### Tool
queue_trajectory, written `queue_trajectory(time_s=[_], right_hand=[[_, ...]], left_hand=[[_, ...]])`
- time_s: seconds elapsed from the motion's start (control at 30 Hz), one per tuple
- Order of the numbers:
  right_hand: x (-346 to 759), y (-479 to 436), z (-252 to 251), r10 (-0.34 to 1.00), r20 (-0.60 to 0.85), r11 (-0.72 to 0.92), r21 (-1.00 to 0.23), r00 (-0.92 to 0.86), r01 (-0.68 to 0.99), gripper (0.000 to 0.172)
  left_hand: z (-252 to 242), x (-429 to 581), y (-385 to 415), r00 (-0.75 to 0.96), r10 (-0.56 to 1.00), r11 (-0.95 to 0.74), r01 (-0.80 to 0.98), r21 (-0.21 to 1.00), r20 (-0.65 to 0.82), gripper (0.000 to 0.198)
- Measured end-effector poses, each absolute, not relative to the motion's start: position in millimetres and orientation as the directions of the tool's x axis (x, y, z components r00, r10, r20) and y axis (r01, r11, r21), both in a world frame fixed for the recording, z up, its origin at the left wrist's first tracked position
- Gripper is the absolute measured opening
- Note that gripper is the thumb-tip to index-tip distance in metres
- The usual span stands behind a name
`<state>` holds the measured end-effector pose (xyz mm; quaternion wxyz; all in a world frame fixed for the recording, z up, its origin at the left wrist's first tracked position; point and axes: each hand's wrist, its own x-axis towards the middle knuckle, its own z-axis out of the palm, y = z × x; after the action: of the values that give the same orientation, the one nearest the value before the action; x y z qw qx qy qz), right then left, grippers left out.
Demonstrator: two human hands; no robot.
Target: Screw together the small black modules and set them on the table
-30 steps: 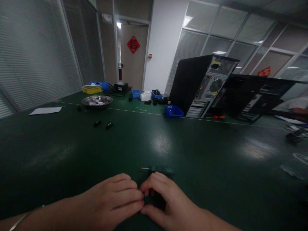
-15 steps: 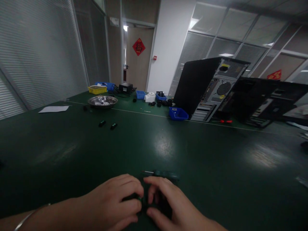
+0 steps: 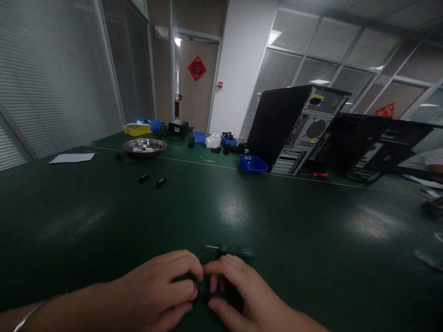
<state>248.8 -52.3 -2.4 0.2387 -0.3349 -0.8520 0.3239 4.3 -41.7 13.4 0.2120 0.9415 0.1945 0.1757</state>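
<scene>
My left hand [image 3: 169,288] is closed round a small black piece with a bit of green [image 3: 196,285], mostly hidden by the fingers. Close beside it, my right hand [image 3: 238,293] is curved, with thumb and fingers apart. Its index fingertip meets the fingers of my left hand. The gap under that palm is dark, and I make out nothing held there. Just beyond my hands lies a screwdriver [image 3: 237,251] with a dark green handle, its thin metal shaft pointing left.
Two small black pieces [image 3: 143,178] [image 3: 161,182] lie farther off on the green table [image 3: 297,258]. Behind them are a metal dish [image 3: 144,154], a paper sheet [image 3: 72,158] and a blue bin [image 3: 254,164]. A computer tower [image 3: 280,129] stands at back right, near a red-handled tool [image 3: 320,174].
The view has shifted slightly, so the background sits a little farther left. My hands keep nearly the same pose, with the right index fingertip now against the left fingers.
</scene>
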Motion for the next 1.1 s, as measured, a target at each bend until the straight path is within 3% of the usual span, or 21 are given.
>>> queue_trajectory(time_s=[0.83, 1.1], right_hand=[[246.7, -51.8, 0.4, 0.727, 0.167, 0.549, -0.725, -0.666, 0.416, 0.023], [247.4, -50.5, -0.2, 0.708, 0.215, 0.578, -0.723, -0.672, 0.378, 0.024]], left_hand=[[12.3, 4.0, -42.0, 0.856, 0.468, -0.827, 0.337, 0.451, 0.220, 0.036], [9.7, 3.1, -40.5, 0.787, 0.550, -0.767, 0.345, 0.540, 0.279, 0.029]])
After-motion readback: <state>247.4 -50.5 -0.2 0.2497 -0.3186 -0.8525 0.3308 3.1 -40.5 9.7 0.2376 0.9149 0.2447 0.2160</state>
